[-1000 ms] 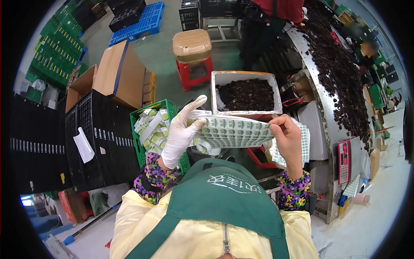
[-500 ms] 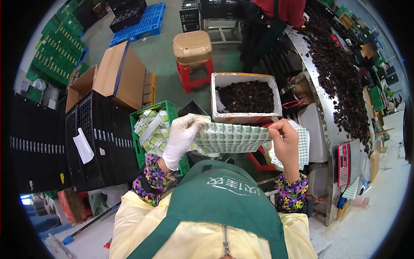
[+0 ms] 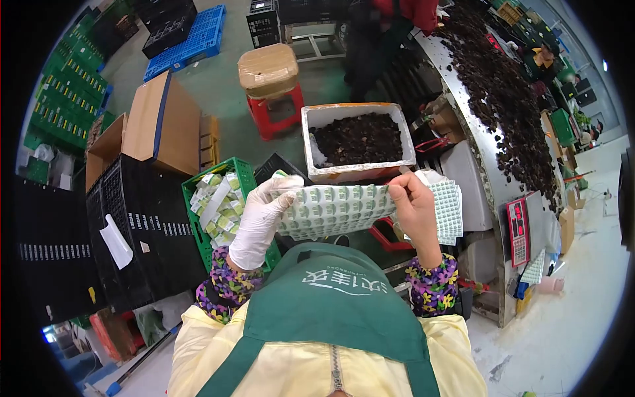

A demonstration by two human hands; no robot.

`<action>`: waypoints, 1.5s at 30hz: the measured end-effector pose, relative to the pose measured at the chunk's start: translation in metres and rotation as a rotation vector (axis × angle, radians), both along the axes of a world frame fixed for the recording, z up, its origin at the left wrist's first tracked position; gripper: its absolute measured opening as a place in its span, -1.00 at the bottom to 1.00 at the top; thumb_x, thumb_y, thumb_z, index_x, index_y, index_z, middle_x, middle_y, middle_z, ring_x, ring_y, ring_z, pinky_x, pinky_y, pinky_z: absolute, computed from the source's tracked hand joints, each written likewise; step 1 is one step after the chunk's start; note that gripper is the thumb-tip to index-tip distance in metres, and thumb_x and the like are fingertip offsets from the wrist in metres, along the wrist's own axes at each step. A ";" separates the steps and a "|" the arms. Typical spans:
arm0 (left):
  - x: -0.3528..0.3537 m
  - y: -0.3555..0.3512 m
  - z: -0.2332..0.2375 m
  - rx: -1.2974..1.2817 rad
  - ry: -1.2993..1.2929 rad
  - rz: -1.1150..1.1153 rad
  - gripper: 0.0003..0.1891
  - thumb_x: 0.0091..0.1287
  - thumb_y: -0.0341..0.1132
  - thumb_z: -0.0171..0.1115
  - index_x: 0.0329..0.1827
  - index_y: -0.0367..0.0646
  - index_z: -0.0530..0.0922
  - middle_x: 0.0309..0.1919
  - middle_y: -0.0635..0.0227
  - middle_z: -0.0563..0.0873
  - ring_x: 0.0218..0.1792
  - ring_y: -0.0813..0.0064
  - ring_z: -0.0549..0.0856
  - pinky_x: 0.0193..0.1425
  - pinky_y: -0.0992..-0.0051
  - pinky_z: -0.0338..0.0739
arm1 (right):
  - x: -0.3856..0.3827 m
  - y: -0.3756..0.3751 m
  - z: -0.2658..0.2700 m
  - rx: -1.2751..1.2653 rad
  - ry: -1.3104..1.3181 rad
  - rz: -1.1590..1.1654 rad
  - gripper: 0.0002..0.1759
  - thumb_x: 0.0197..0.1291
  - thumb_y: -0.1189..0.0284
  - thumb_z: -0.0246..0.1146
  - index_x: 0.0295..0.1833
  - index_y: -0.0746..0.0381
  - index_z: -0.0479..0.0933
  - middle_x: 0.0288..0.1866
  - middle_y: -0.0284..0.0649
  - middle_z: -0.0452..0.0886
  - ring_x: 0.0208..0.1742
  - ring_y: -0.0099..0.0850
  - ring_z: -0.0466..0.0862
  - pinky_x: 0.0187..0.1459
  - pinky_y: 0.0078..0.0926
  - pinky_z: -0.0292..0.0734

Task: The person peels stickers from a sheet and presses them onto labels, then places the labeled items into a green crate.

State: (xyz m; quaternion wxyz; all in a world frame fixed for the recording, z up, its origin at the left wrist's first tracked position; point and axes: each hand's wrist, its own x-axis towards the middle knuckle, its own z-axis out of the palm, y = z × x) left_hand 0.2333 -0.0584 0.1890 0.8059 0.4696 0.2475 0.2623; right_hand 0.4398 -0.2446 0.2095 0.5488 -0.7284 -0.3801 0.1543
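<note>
Between my two hands a sheet of green and white printed labels (image 3: 336, 210) is stretched out above my apron. My left hand (image 3: 259, 221), in a white glove, pinches the sheet's left end. The bare fingers of my right hand (image 3: 415, 210) are closed on its right end. More label sheets (image 3: 447, 210) lie just beyond my right hand. Left of my gloved hand is a green crate (image 3: 246, 173) with green and white packets (image 3: 218, 205). A white foam box (image 3: 357, 173) of dark brown pieces (image 3: 360, 140) stands in front of the sheet.
Black crates (image 3: 155, 231) and an open cardboard box (image 3: 149, 119) stand at left. A red stool (image 3: 276, 112) is ahead. On the right, a metal table (image 3: 486, 126) bears dark pieces, with a red scale (image 3: 518, 231) nearby. A person (image 3: 380, 40) stands at the far side.
The view has shifted, so most surroundings appear further left. The sheet has tilted to show more of its printed face, and both hands still hold its ends.
</note>
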 end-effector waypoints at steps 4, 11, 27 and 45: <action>0.000 -0.001 -0.007 0.035 0.160 0.073 -0.78 0.36 -0.29 0.31 -0.08 -0.28 0.68 -0.25 0.39 0.75 -0.24 0.66 0.66 -0.08 0.60 0.55 | -0.003 -0.002 -0.004 0.020 0.016 0.060 -0.74 0.37 0.35 0.22 -0.29 0.33 0.51 -0.46 -0.33 0.49 -0.45 -0.59 0.42 -0.39 -0.60 0.36; -0.007 0.005 0.002 0.349 0.173 0.208 -0.80 0.34 -0.29 0.34 -0.13 -0.26 0.71 -0.30 0.41 0.76 -0.31 0.69 0.64 -0.16 0.65 0.52 | 0.001 0.005 0.001 -0.050 -0.187 0.103 -0.82 0.22 0.39 0.31 -0.15 0.27 0.59 -0.36 -0.21 0.57 -0.32 -0.31 0.60 -0.27 -0.41 0.51; -0.004 0.002 0.005 0.159 0.256 0.187 -0.78 0.32 -0.27 0.36 -0.17 -0.28 0.71 -0.29 0.40 0.76 -0.25 0.67 0.64 -0.09 0.62 0.53 | 0.007 0.017 0.002 0.220 -0.922 0.316 -0.76 -0.12 0.58 0.34 -0.24 0.18 0.57 -0.34 -0.30 0.55 -0.32 -0.33 0.58 -0.26 -0.45 0.50; -0.008 -0.029 0.001 0.715 0.151 -0.380 -0.86 0.22 -0.38 0.39 -0.18 -0.16 0.76 -0.28 0.27 0.79 -0.21 0.39 0.74 -0.02 0.45 0.57 | -0.020 0.118 0.032 0.078 0.922 0.339 -0.84 0.34 0.37 0.25 -0.18 0.27 0.56 -0.36 -0.42 0.61 -0.42 -0.75 0.50 -0.39 -0.73 0.40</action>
